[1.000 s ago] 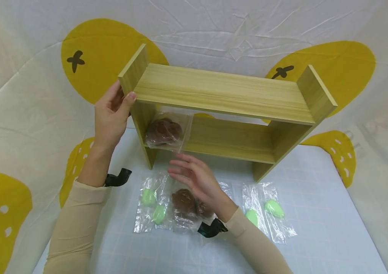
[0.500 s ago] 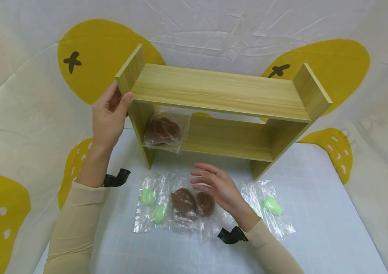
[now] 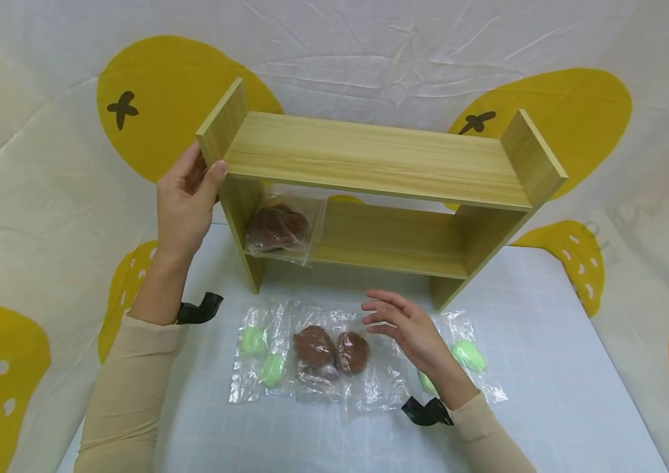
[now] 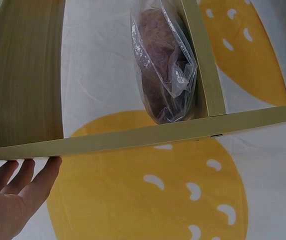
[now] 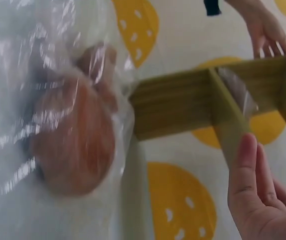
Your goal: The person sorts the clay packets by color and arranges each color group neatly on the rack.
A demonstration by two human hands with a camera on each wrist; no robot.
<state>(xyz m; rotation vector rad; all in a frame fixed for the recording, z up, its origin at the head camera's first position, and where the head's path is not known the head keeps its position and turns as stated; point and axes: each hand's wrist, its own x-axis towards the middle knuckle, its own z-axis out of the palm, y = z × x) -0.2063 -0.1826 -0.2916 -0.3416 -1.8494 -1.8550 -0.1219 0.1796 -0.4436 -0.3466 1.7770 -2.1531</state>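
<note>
A small wooden shelf (image 3: 369, 154) stands upright at the back of the table. My left hand (image 3: 183, 203) grips its left side panel near the top, thumb on the front edge; in the left wrist view, fingertips meet the panel. A clear plastic bag of brown lumps (image 3: 278, 228) sits at the left end of the lower board, its front edge overhanging. My right hand (image 3: 411, 328) is over the table in front of the shelf, fingers loosely extended, holding nothing. Left of it lie clear bags with a large brown lump (image 3: 314, 346) and a smaller brown lump (image 3: 353, 353).
Clear bags with light green egg-shaped pieces lie at both ends of the row, a left green piece (image 3: 254, 341) and a right green piece (image 3: 469, 355) among them. A pale checked cloth (image 3: 559, 374) covers the table. Behind hangs a white curtain (image 3: 340, 52) with yellow prints.
My right hand has moved right, away from the bag on the lower board, uncovering the bagged brown lumps on the table. My left hand stays on the shelf panel.
</note>
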